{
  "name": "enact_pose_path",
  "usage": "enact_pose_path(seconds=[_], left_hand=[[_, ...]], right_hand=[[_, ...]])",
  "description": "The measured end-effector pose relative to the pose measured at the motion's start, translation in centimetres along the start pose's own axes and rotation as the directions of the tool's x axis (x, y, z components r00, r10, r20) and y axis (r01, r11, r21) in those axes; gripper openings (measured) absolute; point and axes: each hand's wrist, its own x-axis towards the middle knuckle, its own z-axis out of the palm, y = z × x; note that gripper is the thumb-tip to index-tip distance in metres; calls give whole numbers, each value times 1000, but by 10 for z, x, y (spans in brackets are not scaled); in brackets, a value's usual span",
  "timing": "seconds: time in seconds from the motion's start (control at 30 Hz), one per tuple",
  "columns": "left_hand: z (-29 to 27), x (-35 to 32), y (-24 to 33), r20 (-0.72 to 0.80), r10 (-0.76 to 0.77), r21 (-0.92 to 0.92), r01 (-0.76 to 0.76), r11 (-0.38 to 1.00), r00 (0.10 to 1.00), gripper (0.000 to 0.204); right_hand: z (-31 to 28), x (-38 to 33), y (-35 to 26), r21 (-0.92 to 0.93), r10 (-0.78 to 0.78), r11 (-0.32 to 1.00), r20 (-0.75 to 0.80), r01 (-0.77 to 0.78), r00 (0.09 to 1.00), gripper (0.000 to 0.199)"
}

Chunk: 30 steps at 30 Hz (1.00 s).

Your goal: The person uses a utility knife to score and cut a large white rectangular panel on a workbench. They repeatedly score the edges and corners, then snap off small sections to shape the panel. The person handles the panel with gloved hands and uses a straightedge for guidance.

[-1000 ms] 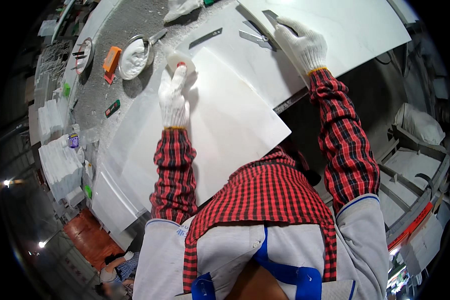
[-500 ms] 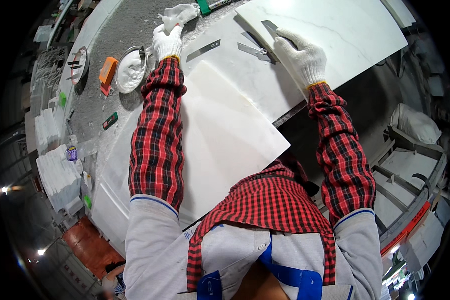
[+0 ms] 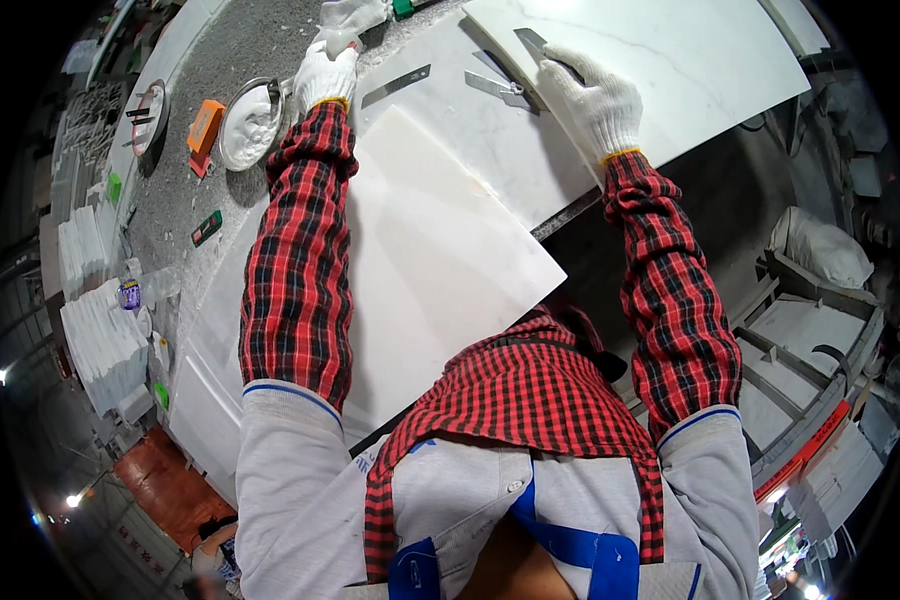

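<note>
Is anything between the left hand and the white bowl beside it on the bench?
Nothing visible. The left hand sits just right of the white bowl, with only bare grey bench between them. The orange block lies on the bowl's far side, and the metal scraper lies right of the hand.

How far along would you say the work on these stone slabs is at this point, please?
Done: white slabs lie laid out on the bench, and scraper blades are set out on them. In hand: the right hand presses a flat blade onto the veined slab, while the left hand reaches beside the bowl of white paste. Left: no paste shows on the slabs, so spreading looks not yet begun.
</note>
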Motion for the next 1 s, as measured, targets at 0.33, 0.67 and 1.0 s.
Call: enact_pose_path(seconds=[0.33, 0.67, 1.0], left_hand=[[-7, -15, -3, 47, 77, -101, -72, 992, 996, 85], [-38, -153, -1, 18, 84, -136, -80, 987, 996, 77], [-24, -212, -72, -83, 386, 327, -341, 881, 919, 64]], right_hand=[[-2, -2, -1, -40, -15, 999, -7, 15, 1000, 38], [2, 4, 11, -10, -18, 1000, -20, 17, 1000, 36], [11, 7, 23, 363, -54, 930, -31, 62, 998, 35]])
